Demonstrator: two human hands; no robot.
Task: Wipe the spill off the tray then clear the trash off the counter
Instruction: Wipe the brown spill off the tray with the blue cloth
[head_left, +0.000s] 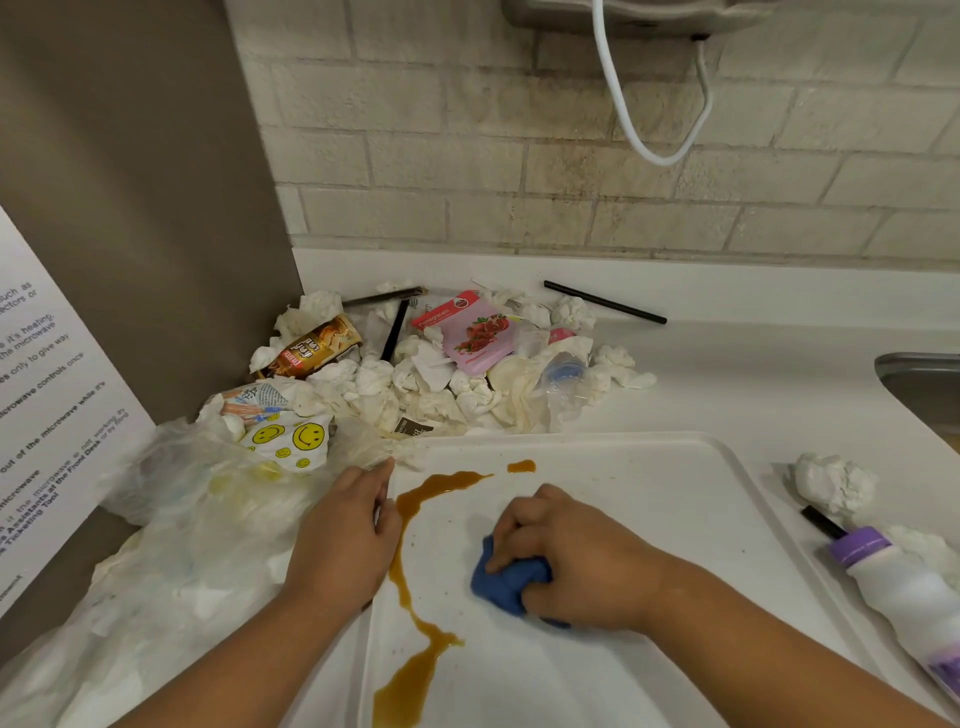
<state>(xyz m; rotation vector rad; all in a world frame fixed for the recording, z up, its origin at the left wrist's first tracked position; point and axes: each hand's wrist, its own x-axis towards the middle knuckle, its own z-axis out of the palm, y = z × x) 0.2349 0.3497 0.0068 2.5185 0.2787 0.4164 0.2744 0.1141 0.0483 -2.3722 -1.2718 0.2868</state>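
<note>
A white tray (649, 499) lies on the counter in front of me. A brown spill (415, 519) runs down its left side in a long streak, with a small separate blot near the top. My right hand (566, 556) grips a bunched blue cloth (506, 582) and presses it on the tray, right of the streak. My left hand (348, 535) rests on the tray's left rim, fingers fairly straight. Behind the tray sits a heap of trash (426, 364): crumpled tissues, snack wrappers, a pink pomegranate pouch (472, 332), black straws.
A clear plastic bag (208, 519) with more waste lies at the left against a microwave side. Right of the tray are a crumpled tissue (831, 483) and a white bottle with a purple cap (893, 577). A sink edge (919, 374) shows at far right.
</note>
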